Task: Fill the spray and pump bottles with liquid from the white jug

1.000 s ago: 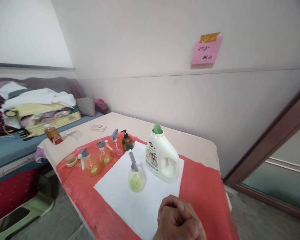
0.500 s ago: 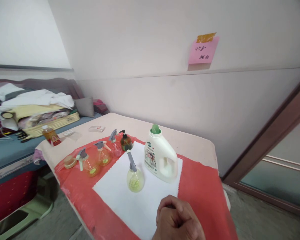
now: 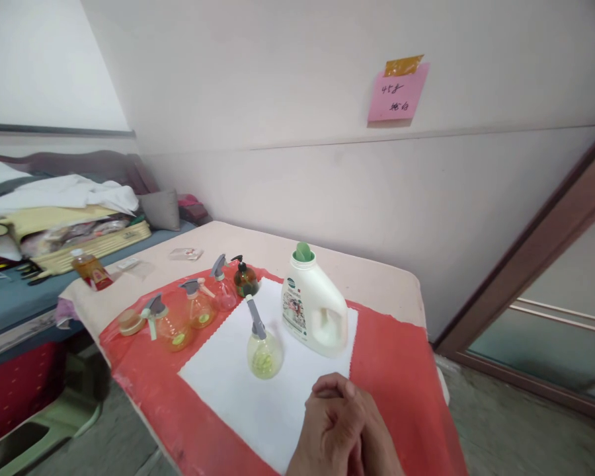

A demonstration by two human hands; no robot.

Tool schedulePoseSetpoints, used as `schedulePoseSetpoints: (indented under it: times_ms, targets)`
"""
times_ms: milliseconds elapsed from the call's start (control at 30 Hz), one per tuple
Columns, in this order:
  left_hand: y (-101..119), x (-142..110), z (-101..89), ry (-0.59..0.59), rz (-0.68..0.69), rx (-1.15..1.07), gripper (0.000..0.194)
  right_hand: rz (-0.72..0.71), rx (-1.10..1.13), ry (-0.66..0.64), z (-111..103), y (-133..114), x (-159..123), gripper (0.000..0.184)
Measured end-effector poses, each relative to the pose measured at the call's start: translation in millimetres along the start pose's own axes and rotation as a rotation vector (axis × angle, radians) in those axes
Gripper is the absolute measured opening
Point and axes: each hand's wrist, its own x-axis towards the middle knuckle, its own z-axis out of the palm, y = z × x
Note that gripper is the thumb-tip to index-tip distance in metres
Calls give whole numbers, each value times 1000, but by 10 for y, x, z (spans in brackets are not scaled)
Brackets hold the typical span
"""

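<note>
My left hand (image 3: 327, 430) and my right hand (image 3: 383, 444) are clasped together at the near edge of the table, fingers closed round each other, with nothing seen in them. They rest over a white cloth (image 3: 228, 390) spread on a red sheet (image 3: 401, 383). Just beyond them a round yellow-green spray bottle (image 3: 264, 354) with a grey trigger stands on the cloth. A white detergent jug (image 3: 313, 309) with a green cap stands to its right.
Three small spray bottles (image 3: 198, 309) and a dark pump bottle (image 3: 244, 281) line the cloth's left edge, with a round lid (image 3: 129, 322) and an amber bottle (image 3: 89, 270) further left. A bed piled with linen (image 3: 59, 211) lies left; a door frame (image 3: 525, 244) stands right.
The view has drifted slightly, so everything sits a little further left. My clasped hands have come up a bit in the picture. Nothing on the table has moved.
</note>
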Motion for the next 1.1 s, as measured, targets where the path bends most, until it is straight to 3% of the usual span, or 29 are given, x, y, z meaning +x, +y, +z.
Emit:
schedulePoseSetpoints:
  times_ms: [67,233,400,667,1100]
  targets:
    - [32,19,-46,29,88,-9,67,-4,36,22,-55,-33,43,56]
    - [50,98,-236,236,70,-63,69,-87,64,108,-182,-57,107,54]
    - [-32,178,-355,364,95,-109,67,-65,25,171,-285,-78,127,58]
    - [-99,251,-295,380,-76,-302,68,62,36,252,-308,-103,197,64]
    - [-145,264,-349,388,-87,-322,67,86,17,241,-264,-92,201,62]
